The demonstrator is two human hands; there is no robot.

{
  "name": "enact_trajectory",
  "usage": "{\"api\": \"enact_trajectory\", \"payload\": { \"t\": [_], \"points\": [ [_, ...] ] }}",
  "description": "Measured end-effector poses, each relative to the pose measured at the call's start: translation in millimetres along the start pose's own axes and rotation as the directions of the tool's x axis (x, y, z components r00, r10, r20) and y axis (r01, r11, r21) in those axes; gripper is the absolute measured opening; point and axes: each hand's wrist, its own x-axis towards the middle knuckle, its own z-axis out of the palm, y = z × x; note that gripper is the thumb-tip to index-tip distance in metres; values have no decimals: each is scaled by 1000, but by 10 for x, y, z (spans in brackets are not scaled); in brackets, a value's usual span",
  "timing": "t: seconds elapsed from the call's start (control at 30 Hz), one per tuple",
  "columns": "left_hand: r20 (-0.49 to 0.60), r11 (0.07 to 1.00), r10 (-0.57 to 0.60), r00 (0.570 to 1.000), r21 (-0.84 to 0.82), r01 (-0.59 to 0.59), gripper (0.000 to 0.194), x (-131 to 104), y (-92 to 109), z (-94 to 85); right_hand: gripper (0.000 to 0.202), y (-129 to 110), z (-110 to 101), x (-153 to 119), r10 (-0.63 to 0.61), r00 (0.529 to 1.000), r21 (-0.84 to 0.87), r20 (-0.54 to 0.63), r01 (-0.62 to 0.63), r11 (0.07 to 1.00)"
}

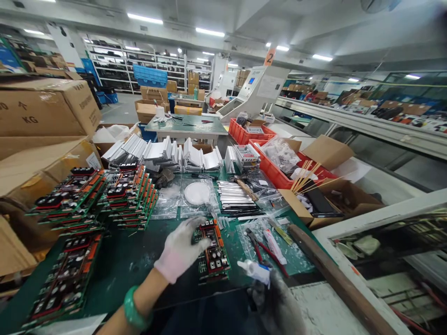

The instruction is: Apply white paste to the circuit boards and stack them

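A circuit board (214, 253) with orange, black and silver parts lies on the green mat in front of me. My left hand (183, 249), in a white glove with a pinkish cuff, rests at the board's left side, its thumb and fingers around the upper left part. In my right hand (275, 298), in a grey glove, is a white tube (256, 271) with its nozzle pointing left, just right of the board. Red-handled pliers (260, 246) and another white tube (274, 246) lie on a plastic bag beyond my right hand.
Stacks of circuit boards (129, 195) stand at the left. White metal profiles (160, 151), a round white lid (197, 193) and silver strips (235, 195) lie farther back. A wooden bar (328, 270), red crates (275, 170) and an open carton (296, 206) are at the right.
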Motion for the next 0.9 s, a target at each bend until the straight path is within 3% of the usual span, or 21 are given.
{"api": "enact_trajectory", "payload": {
  "t": [0.07, 0.17, 0.27, 0.33, 0.43, 0.5, 0.6, 0.67, 0.73, 0.9],
  "points": [
    [2, 990, -27, 1000, 138, 26, 34, 237, -43, 46, 46, -20, -104, 0, 71, 997, 43, -32, -70, 997],
    [25, 983, -25, 999, 182, 20, 22, 448, -76, 171, 57, -15, -152, -37, 97, 992, 44, -78, -93, 995],
    [24, 978, 2, 1000, 210, -7, 16, 493, -71, 232, 64, 1, -124, -61, 90, 986, 60, -140, -82, 995],
    [2, 976, 40, 999, 215, -40, 16, 447, -55, 180, 67, -1, -97, -68, 75, 987, 56, -145, -68, 996],
    [-21, 971, 139, 990, 200, -131, 18, 251, -33, -26, 65, -23, -47, -111, 37, 989, 64, -140, -29, 998],
    [-62, 942, 308, 949, 158, -295, 16, 40, -30, -191, 60, -37, 6, -180, -4, 986, 74, -169, 17, 997],
    [-149, 787, 617, 773, 122, -605, 13, -328, -45, -367, 57, -61, 118, -335, -88, 975, 50, -205, 100, 994],
    [-147, 703, 711, 688, 149, -695, 16, -552, -74, -413, 51, -92, 209, -444, -152, 966, -20, -208, 152, 988],
    [-125, 679, 733, 669, 196, -708, 17, -731, -117, -416, 41, -141, 305, -532, -243, 954, -139, -173, 221, 965],
    [-72, 690, 706, 704, 290, -663, 17, -970, -193, -406, 21, -254, 492, -593, -497, 862, -332, 97, 499, 800]
  ]
}}
